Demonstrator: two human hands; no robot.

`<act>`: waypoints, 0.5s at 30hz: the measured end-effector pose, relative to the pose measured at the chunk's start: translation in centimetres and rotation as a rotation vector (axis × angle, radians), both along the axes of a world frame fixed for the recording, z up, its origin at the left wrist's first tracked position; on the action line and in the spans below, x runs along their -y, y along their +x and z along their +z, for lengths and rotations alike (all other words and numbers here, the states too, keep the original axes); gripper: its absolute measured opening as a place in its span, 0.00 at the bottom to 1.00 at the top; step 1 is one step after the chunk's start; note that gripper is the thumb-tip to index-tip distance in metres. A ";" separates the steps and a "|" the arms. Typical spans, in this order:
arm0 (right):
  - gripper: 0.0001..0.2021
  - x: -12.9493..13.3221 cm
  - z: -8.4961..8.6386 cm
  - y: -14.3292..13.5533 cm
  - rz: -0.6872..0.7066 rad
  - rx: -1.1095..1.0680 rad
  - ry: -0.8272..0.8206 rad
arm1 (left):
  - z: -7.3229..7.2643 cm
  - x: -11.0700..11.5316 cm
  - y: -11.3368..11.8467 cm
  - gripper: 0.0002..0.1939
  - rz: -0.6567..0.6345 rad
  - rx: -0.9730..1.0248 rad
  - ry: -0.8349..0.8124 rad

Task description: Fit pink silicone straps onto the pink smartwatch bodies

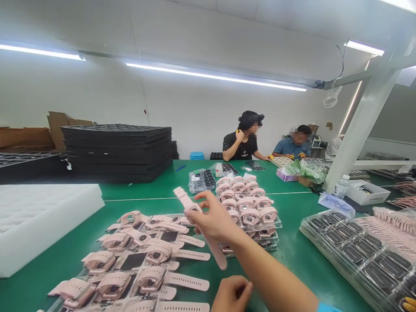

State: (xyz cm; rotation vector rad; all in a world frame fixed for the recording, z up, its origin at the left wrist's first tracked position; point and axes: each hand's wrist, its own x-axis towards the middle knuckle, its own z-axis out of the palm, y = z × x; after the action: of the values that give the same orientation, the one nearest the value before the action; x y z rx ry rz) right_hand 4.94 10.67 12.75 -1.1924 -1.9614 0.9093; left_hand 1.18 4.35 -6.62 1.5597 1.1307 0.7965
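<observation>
My right hand [211,216] reaches over the table, its thumb and fingers closed on a pale pink smartwatch [192,207] with its strap stretched out straight. One strap end points up and left, the other hangs below the palm. Under and left of it lies a spread of pink smartwatches [113,281] in a clear tray, several straps sticking out to the right. Just beyond my right hand are stacked clear trays [256,227] filled with more pink watches. My left hand [231,294] rests at the bottom edge, fingers curled in, with nothing visible in it.
White foam block [48,221] on the left; tall stack of black trays [117,156] behind it. At right lie trays of dark watch faces [354,251], pink straps [390,234], a white box [367,193] and a bottle [341,186]. Two people [243,143] sit across the green table.
</observation>
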 end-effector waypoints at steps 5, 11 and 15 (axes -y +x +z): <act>0.21 6.0 -5.1 9.9 0.011 -0.731 -0.359 | 0.5 -0.7 -0.7 0.34 0.081 0.418 -0.086; 0.19 9.3 -13.2 11.1 -0.008 -0.580 -0.716 | 1.6 0.8 -0.2 0.38 0.084 0.697 -0.199; 0.25 9.7 -14.1 11.7 0.040 -0.521 -0.890 | 3.0 1.8 0.0 0.30 0.190 0.430 -0.241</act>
State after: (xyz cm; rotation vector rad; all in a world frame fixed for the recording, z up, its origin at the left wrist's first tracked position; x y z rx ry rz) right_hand 16.63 0.95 -1.35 -1.1726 -1.1595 1.9945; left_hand 1.18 2.53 -3.62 1.0284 1.0177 1.0233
